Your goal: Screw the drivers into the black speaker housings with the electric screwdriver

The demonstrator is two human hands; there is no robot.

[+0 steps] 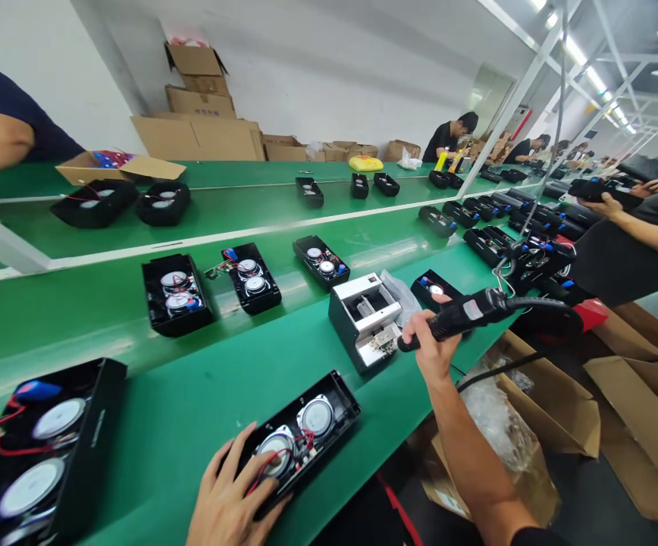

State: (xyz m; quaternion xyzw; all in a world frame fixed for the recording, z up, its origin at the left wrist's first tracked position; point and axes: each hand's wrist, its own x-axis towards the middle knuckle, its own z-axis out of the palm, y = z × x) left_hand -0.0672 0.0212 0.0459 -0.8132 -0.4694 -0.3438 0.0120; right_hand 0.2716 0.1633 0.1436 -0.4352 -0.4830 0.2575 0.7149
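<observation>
My left hand [235, 489] is closed around the near left end of a black speaker housing [321, 436], its fingers reaching over the rim. Two round speakers and red wires sit inside this open housing, which lies at a slant on the green bench mat [186, 425]. In my right hand [434, 349] is a black electric screwdriver [468, 315], held nearly level and pointing left. Its tip is at the front of a white and black screw feeder [363, 322]; whether a screw is on the bit is too small to tell.
Several open speaker housings [177, 294] stand along the green conveyor [238, 227]. Behind the feeder lies a clear plastic bag [400, 296]. The screwdriver's cable [550, 305] runs right. Cardboard boxes [556, 402] are below the bench's right edge. A co-worker's hand [607, 206] holds a black housing.
</observation>
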